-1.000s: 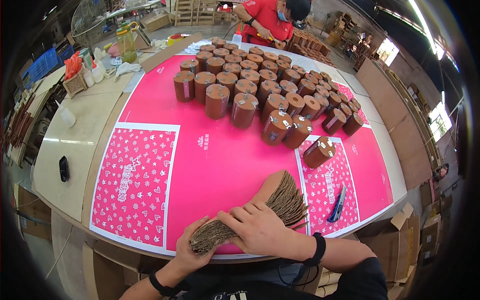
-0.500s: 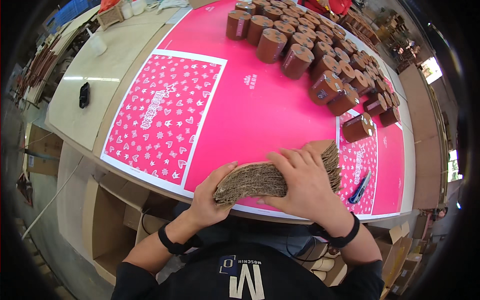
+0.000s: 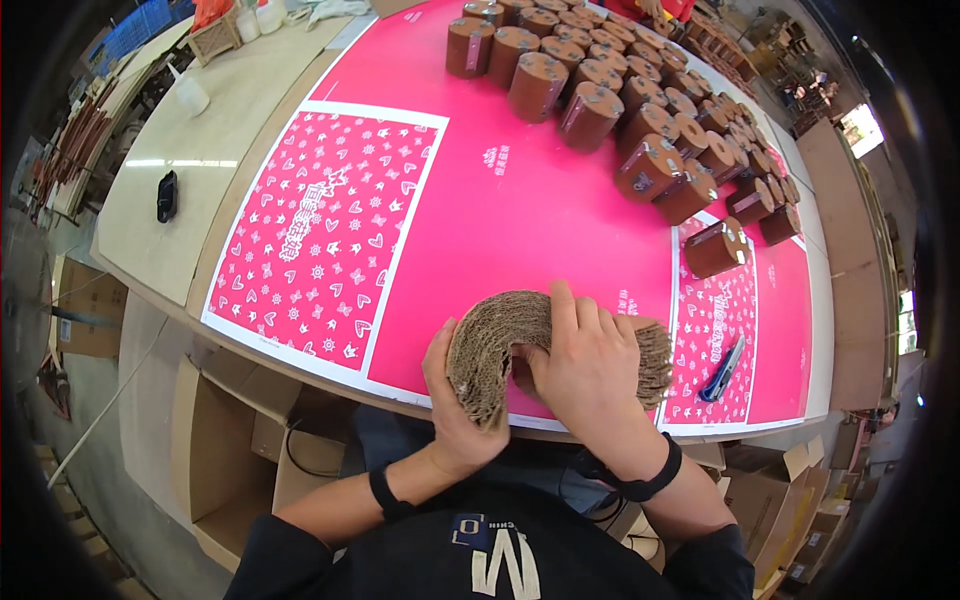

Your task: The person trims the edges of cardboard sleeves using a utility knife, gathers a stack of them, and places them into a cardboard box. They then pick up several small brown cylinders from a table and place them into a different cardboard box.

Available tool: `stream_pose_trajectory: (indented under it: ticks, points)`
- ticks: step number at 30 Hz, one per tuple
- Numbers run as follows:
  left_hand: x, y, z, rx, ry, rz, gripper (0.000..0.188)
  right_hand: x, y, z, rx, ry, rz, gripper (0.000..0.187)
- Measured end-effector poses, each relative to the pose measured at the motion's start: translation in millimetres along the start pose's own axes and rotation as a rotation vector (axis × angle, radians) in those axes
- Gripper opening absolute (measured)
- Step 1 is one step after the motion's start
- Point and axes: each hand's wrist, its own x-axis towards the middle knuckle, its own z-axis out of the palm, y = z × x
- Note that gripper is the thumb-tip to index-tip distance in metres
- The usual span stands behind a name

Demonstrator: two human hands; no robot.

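A worker at the near edge of a long table bends a thick stack of brown corrugated cardboard strips (image 3: 545, 335) into an arch, low in the middle of the frame. The left hand (image 3: 455, 405) is wrapped around the stack's cut end, thumb on one face and fingers apparently behind, though the cardboard hides them. The right hand (image 3: 590, 365) lies spread across the top of the curve, fingers wide and pressing down.

The stack sits right at the table's lip, resting on a glossy pink printed sheet (image 3: 520, 210). Judged from this position, the bowed strips look sprung: if either hand eased its pressure they could fan apart, and loose pieces might slide off the edge into the open cardboard carton (image 3: 235, 455) below at lower left.

Across the upper right of the frame, a crowd of brown cylindrical boxes (image 3: 640, 120) covers the far half of the table, with one box (image 3: 717, 247) standing apart nearer the worker, limiting room to spread anything in that direction. A blue utility knife (image 3: 722, 368) lies just right of the right hand on a patterned panel. A second heart-patterned pink panel (image 3: 320, 230) lies to the left, and a small black device (image 3: 167, 195) rests on the bare tabletop at the far left.
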Motion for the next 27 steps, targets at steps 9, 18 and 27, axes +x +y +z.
stream_pose_trajectory:
  ticks: [9,18,27]
  points:
    - [35,-24,-60,-0.151,-0.26,0.004,0.067,-13,59,-28,0.092,-0.075,-0.166,0.09]
    - [-24,-4,-7,-0.003,-0.068,0.067,0.1,3,17,-8,0.042,-0.084,0.049,0.075]
    - [-1,3,22,0.182,-0.075,0.099,0.114,26,25,0,0.081,-0.025,0.093,0.077]
